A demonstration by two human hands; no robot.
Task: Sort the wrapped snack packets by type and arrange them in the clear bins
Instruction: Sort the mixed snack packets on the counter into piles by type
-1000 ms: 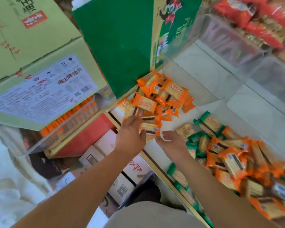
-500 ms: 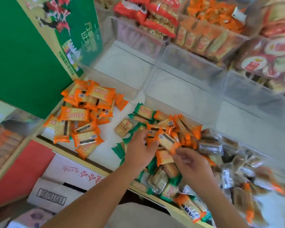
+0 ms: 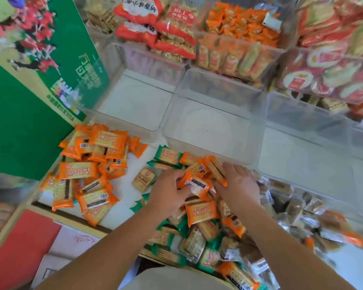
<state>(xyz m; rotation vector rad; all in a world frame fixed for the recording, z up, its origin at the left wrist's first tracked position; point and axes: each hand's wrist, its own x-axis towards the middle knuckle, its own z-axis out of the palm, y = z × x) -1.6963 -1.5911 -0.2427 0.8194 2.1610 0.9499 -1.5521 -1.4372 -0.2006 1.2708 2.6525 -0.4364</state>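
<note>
The left hand point(image 3: 168, 191) has its fingers point(image 3: 177, 176) clamped on an orange packet point(image 3: 195, 183) held just above the mixed pile point(image 3: 197, 229). The right hand point(image 3: 237, 183) lies palm down on the same pile, its thumb side touching a tilted orange packet point(image 3: 217, 169); it cannot be determined whether its fingers grip anything. The mixed pile holds orange, green and tan packets and runs along the near edge of the white surface point(image 3: 124, 206) toward its right side, where the frame blurs. A pile of orange packets only point(image 3: 92, 168) lies at the left edge of the surface, apart from the mixed pile. A single tan packet point(image 3: 144, 178) lies between the two piles, just beside the left hand. Clear bins point(image 3: 214, 97) stand in a row at the far edge of the surface, directly behind both piles. Behind them, further bins point(image 3: 235, 53) hold orange and red snack bags. A green carton point(image 3: 19, 122) stands at the left, touching the orange pile.
</note>
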